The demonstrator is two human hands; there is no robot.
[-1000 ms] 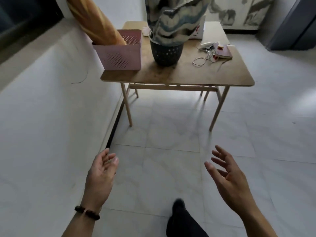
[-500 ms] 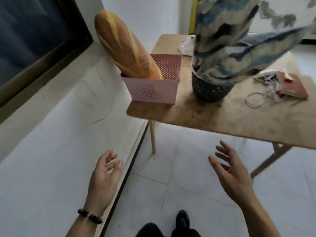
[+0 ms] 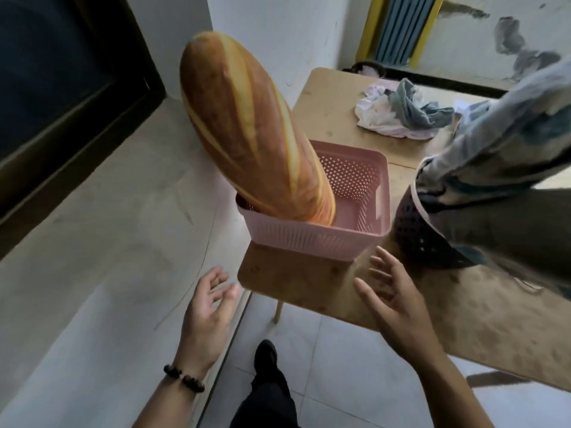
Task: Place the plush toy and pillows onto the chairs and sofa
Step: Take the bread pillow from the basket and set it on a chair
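Observation:
A long plush toy shaped like a baguette (image 3: 247,131) stands tilted in a pink perforated basket (image 3: 318,239) at the near left corner of a wooden table (image 3: 296,282). To its right a grey and blue patterned pillow (image 3: 500,162) sticks out of a dark perforated basket (image 3: 414,236). My left hand (image 3: 207,316), with a bead bracelet on the wrist, is open below the table's corner. Fingers spread, my right hand (image 3: 395,304) hovers over the table's front edge, just below the pink basket. Neither hand touches anything.
Crumpled cloth (image 3: 398,112) lies at the back of the table. A pale wall (image 3: 92,242) with a dark window frame (image 3: 77,97) runs along the left. Tiled floor (image 3: 324,366) and my dark shoe (image 3: 265,353) show below.
I have walked up close to the table, and the baskets now fill the view. Both open hands have risen toward the pink basket.

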